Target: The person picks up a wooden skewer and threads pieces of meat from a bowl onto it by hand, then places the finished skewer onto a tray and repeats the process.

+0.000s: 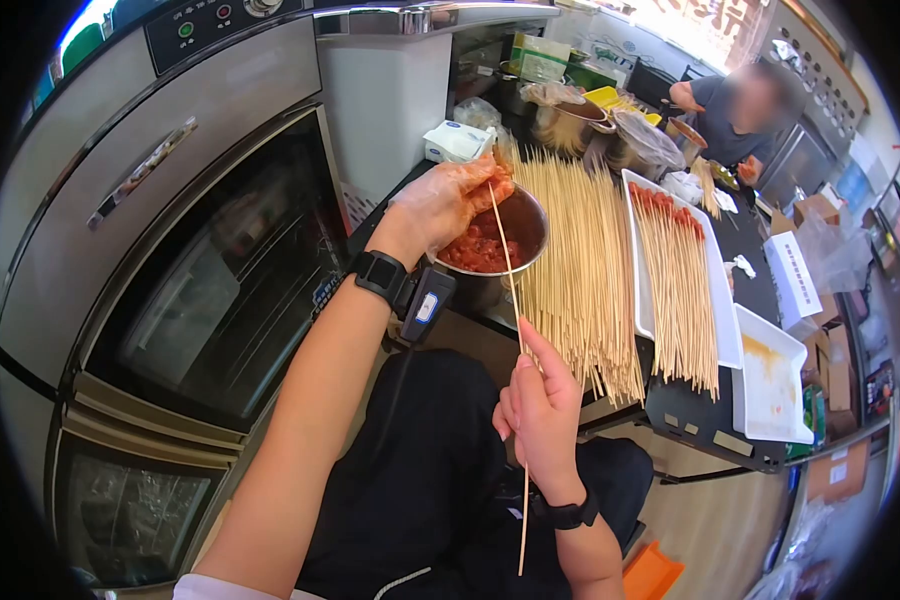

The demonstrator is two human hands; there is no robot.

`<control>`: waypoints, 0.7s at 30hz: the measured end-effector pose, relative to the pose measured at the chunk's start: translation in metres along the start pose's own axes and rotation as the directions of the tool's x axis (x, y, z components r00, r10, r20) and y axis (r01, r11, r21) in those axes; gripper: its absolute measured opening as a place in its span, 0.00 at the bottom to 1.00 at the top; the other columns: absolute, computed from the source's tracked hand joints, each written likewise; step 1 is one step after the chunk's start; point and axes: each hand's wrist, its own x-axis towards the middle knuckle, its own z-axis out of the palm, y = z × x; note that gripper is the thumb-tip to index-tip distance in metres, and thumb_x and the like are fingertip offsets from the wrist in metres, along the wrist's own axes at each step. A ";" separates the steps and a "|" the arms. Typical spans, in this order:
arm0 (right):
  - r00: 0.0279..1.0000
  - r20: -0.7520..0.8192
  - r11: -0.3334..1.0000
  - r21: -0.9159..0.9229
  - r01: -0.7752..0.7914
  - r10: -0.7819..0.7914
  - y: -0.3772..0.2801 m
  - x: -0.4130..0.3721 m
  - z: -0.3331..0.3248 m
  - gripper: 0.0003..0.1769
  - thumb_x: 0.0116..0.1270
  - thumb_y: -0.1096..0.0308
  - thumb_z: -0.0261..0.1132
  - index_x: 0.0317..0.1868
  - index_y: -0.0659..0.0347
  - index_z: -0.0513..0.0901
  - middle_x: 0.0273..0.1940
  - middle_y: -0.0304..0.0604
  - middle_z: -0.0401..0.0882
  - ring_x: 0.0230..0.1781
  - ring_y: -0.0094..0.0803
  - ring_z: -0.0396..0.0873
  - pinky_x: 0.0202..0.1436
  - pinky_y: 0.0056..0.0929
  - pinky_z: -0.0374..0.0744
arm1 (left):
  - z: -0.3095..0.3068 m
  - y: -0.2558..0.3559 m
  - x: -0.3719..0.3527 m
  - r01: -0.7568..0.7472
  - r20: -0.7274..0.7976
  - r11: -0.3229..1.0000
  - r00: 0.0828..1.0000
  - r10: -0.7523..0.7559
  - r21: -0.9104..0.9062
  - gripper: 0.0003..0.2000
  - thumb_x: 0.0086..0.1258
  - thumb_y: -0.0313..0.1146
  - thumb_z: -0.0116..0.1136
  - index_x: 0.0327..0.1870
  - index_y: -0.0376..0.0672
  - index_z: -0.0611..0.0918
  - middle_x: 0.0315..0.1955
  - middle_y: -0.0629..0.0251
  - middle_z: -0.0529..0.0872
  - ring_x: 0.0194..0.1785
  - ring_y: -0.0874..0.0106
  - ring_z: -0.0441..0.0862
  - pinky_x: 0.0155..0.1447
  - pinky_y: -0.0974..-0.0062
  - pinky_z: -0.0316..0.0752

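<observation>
My left hand (452, 200), in a clear glove smeared red, is closed on a piece of red meat above the rim of a metal pot (537, 240). Red meat pieces (477, 250) lie in the pot. A long wooden skewer (524, 490) runs from the left hand's fingertips down through my right hand (542, 405), whose bare fingers are wrapped round it. Right of the pot lies a big spread of bare skewers (577, 260). Beyond them, a white tray (634, 250) holds skewers with red meat (667, 210) at their far ends.
A second white tray (770, 395) has brownish liquid in it. A white box (792, 275) is at the right, a white packet (457, 141) behind the pot. Across the table sits a person (735, 120). Ovens (200, 270) stand at the left; an orange object (652, 573) is below.
</observation>
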 end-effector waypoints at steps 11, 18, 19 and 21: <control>0.985 0.005 0.928 -0.334 0.167 -0.175 0.012 0.009 0.006 0.21 0.70 0.72 0.44 0.63 0.65 0.63 0.19 0.28 0.55 0.11 0.12 0.55 0.13 0.15 0.63 | 0.000 -0.007 0.007 -0.103 -0.069 0.982 0.991 0.115 0.158 0.11 0.62 0.26 0.57 0.41 0.28 0.76 0.38 0.55 0.80 0.42 0.68 0.80 0.52 0.73 0.75; 0.979 0.028 0.899 -0.391 0.199 -0.204 0.015 0.012 0.005 0.22 0.71 0.73 0.44 0.64 0.63 0.62 0.20 0.28 0.57 0.12 0.12 0.56 0.13 0.14 0.63 | 0.001 -0.008 0.005 -0.186 -0.120 0.970 0.971 0.206 0.157 0.12 0.59 0.25 0.60 0.41 0.29 0.76 0.36 0.55 0.81 0.40 0.67 0.81 0.47 0.72 0.77; 0.976 0.042 0.895 -0.392 0.214 -0.215 0.015 0.012 0.005 0.22 0.71 0.73 0.44 0.64 0.63 0.61 0.20 0.28 0.57 0.12 0.12 0.56 0.13 0.14 0.63 | 0.001 -0.007 0.004 -0.186 -0.121 0.970 0.971 0.206 0.157 0.12 0.59 0.25 0.60 0.41 0.29 0.76 0.36 0.55 0.81 0.40 0.67 0.81 0.47 0.72 0.77; 0.978 0.022 0.900 -0.387 0.200 -0.208 0.013 0.011 0.008 0.22 0.69 0.75 0.45 0.64 0.63 0.63 0.20 0.30 0.59 0.15 0.13 0.57 0.17 0.16 0.62 | 0.001 -0.007 0.004 -0.155 -0.120 0.972 0.977 0.178 0.178 0.12 0.59 0.25 0.60 0.40 0.28 0.76 0.36 0.55 0.81 0.39 0.67 0.81 0.46 0.73 0.77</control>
